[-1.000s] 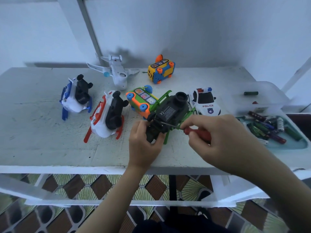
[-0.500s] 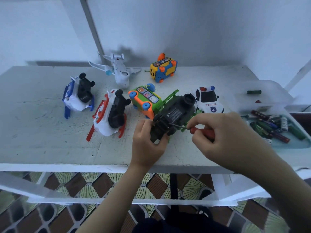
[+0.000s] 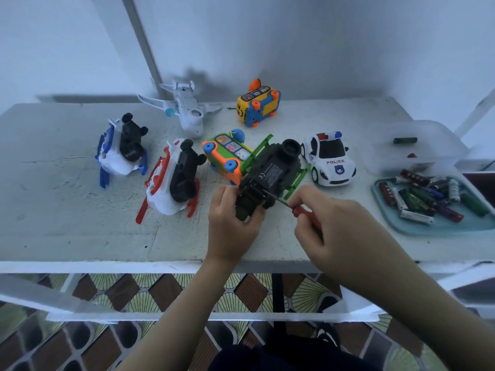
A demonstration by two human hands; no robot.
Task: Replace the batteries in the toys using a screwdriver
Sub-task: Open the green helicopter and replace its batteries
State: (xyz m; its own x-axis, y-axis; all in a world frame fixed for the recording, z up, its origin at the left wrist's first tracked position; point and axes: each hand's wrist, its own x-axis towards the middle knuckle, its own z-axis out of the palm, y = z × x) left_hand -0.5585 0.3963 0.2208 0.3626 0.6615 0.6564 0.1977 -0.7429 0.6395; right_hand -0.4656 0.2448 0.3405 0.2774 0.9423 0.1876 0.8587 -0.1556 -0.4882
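Note:
A green toy (image 3: 270, 175) lies upside down near the table's front edge, its black underside with a label facing up. My left hand (image 3: 230, 223) grips its near end. My right hand (image 3: 329, 231) holds a red-handled screwdriver (image 3: 297, 208) whose thin shaft points left, with its tip on the black underside close to my left fingers. A teal tray (image 3: 434, 228) at the right holds several loose batteries (image 3: 428, 199).
Other toys stand behind: a police car (image 3: 330, 159), a green-orange bus (image 3: 227, 156), a yellow-blue bus (image 3: 258, 105), a white plane (image 3: 184, 108), and two overturned white toys, red-trimmed (image 3: 171, 183) and blue-trimmed (image 3: 122, 148). A clear lid (image 3: 417, 148) with one battery sits back right.
The hands, toy and screwdriver keep the same pose. Only the camera has shifted slightly.

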